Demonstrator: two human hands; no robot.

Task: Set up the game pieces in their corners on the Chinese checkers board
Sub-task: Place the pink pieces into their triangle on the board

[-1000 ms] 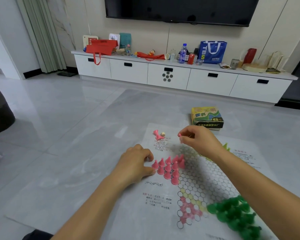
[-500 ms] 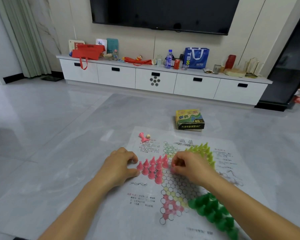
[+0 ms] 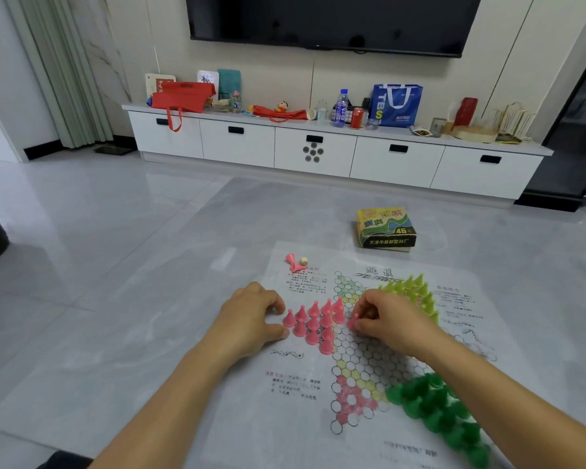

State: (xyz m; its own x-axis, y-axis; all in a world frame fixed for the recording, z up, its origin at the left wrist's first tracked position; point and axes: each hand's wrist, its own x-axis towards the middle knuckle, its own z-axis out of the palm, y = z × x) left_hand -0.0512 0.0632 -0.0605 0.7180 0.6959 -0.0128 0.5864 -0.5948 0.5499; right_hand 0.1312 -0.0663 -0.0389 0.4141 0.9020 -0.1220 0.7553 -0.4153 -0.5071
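Pink cone piece [image 3: 352, 322] is pinched in the fingertips of the right hand [image 3: 389, 324], sitting low on the hex grid just right of the pink cluster [image 3: 313, 321], pretty much at centre frame. Can't tell if its base is actually touching the board or a hair above it. That cluster stands upright in a triangle pointing left, filling the left corner of the star. The left hand [image 3: 251, 319] rests on the sheet right beside the cluster's left tip, fingers curled in and the thumb poking toward the nearest piece, nothing in it that I can see. The board [image 3: 244, 411] is a thin printed paper sheet lying flat on the grey tile floor [image 3: 82, 248]. Yellow-green pieces [image 3: 411, 287] are packed into the corner just above the right hand, and the dark green pieces [image 3: 433, 404] are bunched in the lower right corner, partly under the right forearm. Up at the sheet's top left edge two spare pink pieces [image 3: 293, 262] lie tipped over next to a little beige ball [image 3: 303, 260]. The game box [image 3: 386, 228] sits on the floor just past the sheet, and further back there's a white cabinet [image 3: 318, 154] under a wall TV [image 3: 329, 22].
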